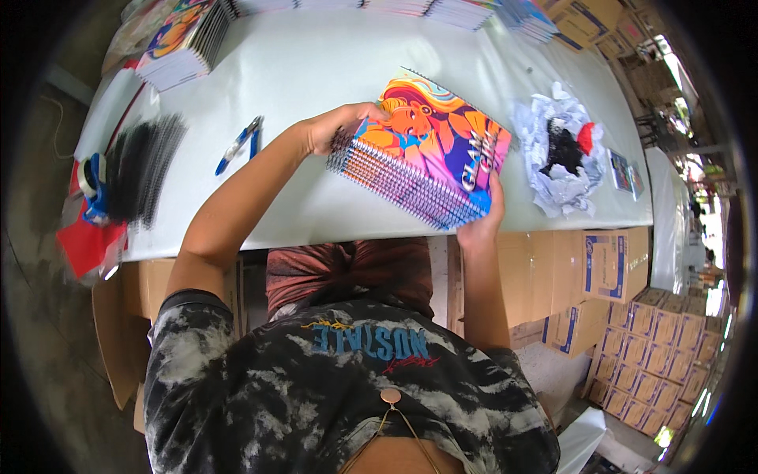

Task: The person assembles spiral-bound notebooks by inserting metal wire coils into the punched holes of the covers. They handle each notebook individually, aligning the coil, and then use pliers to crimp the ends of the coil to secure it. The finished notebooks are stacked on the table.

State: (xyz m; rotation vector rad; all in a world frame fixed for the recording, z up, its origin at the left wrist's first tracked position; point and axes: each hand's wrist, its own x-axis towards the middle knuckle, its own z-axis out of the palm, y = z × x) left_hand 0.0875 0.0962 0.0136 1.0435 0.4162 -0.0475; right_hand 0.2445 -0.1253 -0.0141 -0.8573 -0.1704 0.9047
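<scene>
A thick stack of spiral notebooks point(442, 142) with bright orange, pink and purple covers is tilted between my hands over the white table point(300, 213). Its coil-bound edges face me. My left hand point(341, 128) grips the upper left corner, thumb on the top cover and fingers hidden behind the stack. Around the lower right corner, my right hand point(483, 220) is closed, thumb along the edge. Left of the stack lie a blue utility knife point(234, 148) and a dark pen-like piece beside it.
At the left are a bundle of black binding coils point(146, 170) and a blue tape dispenser point(95, 189). Crumpled pale plastic point(541, 178) with black scraps lies right. More notebooks point(180, 47) are stacked at the far left and along the back. Cardboard boxes point(604, 265) stand below the table at right.
</scene>
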